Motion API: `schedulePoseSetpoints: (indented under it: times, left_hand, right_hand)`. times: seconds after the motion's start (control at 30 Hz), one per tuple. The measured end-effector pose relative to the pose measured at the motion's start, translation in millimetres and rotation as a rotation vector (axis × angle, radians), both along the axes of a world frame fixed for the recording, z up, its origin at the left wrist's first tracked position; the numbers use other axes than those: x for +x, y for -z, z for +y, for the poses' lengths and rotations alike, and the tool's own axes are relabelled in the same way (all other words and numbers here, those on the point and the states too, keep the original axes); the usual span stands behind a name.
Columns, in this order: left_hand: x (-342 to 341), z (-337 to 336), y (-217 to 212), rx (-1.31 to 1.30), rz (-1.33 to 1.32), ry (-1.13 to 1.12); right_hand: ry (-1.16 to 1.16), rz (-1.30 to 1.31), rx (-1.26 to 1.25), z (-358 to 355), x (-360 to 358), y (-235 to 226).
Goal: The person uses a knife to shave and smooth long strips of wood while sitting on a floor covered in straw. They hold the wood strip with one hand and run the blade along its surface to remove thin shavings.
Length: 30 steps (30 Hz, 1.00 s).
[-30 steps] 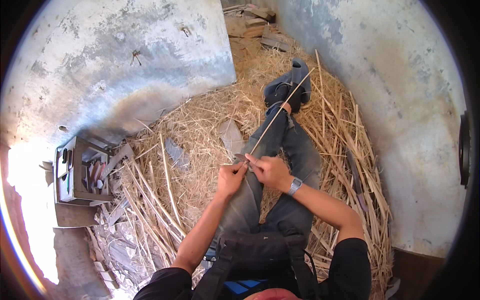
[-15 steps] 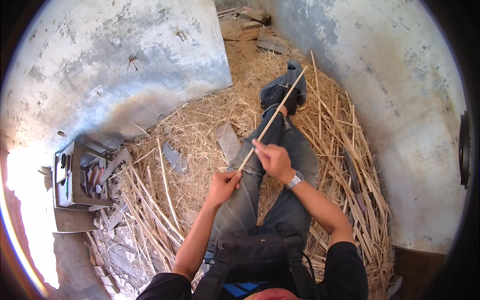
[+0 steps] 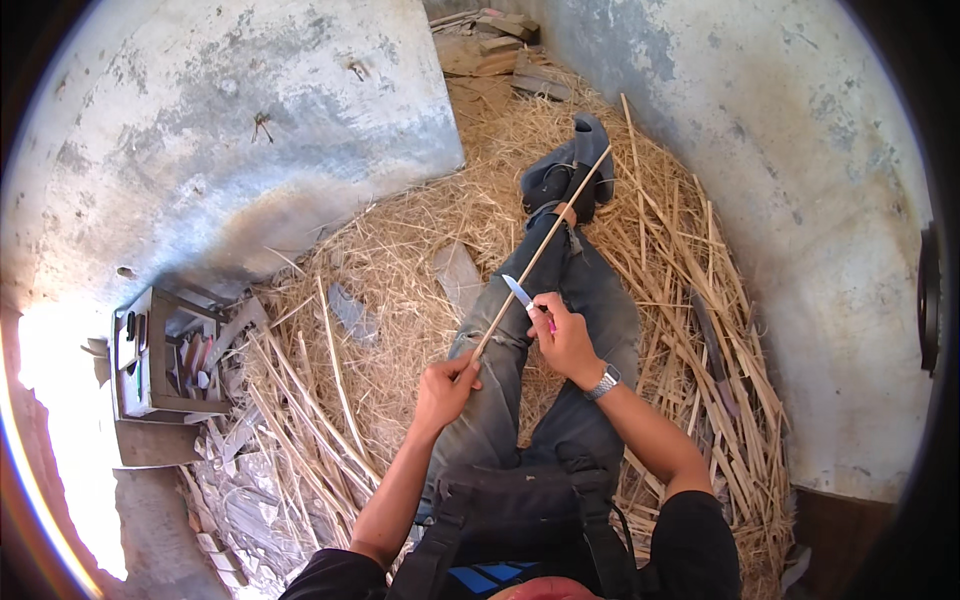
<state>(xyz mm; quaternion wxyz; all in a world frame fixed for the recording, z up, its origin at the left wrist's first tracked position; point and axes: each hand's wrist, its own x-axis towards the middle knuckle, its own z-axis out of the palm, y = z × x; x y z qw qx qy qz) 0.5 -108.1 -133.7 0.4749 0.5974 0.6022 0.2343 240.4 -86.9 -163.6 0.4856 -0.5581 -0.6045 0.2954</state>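
Black short sleeves, grey jeans (image 3: 500, 400), dark shoes (image 3: 570, 170), silver wristwatch (image 3: 604, 381), perhaps metal-banded.

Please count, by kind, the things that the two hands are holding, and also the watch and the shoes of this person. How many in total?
Long thin stick, in left hand: 1
Small knife, in right hand: 1
Wristwatch: 1
Dark shoes: 2
Total: 5

An open wooden toolbox (image 3: 150, 352) sits at the left by the concrete wall (image 3: 250, 130). Straw (image 3: 400, 250) covers the floor, and split cane strips (image 3: 300, 420) lie near the box.
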Motion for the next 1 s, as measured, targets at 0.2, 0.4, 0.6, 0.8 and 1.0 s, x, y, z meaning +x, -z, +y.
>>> schedulePoseSetpoints:
  times: [0.2, 0.4, 0.6, 0.8, 1.0]
  left_hand:
    - [5, -2, -3, 0.006, -0.022, -0.024]
    - [-1, -12, 4, 0.127, 0.047, 0.001]
    - [-20, -31, 9, 0.157, 0.065, -0.040]
    - [-54, -61, 9, 0.254, 0.138, 0.017]
    - [-114, -114, -2, 0.284, 0.217, 0.106]
  right_hand:
    - [-0.064, -0.503, -0.091, -11, -5, -1]
    - [-0.110, -0.754, -0.028, -15, -27, 5]
    - [-0.113, -0.793, -0.016, -10, -27, 4]
    - [-0.119, -0.831, -0.015, -14, -30, 8]
    - [-0.039, -0.840, -0.033, -8, -12, 19]
